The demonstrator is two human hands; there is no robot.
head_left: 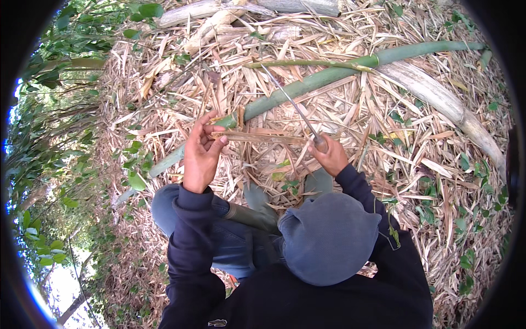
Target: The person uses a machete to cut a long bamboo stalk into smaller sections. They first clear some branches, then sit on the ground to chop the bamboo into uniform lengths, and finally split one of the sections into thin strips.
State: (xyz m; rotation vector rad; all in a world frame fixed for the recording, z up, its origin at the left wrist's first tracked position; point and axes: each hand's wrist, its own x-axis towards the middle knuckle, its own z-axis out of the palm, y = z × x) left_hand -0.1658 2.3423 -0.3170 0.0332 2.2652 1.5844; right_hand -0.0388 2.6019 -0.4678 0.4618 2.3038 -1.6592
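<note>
The left hand pinches the end of a flat, fibrous tan strip; the right hand is closed around the handle of a long knife, its slim metal blade crossing the view of a smooth, ringed green bamboo stem. The stem lies diagonally on papery dry litter, beyond both hands. 1 pale mark on the dark top is illegible.

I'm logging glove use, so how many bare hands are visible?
2: the left hand, pinching the left end of a brown strip, and the right hand, closed around the handle of a long, thin tool. No others show.
</note>
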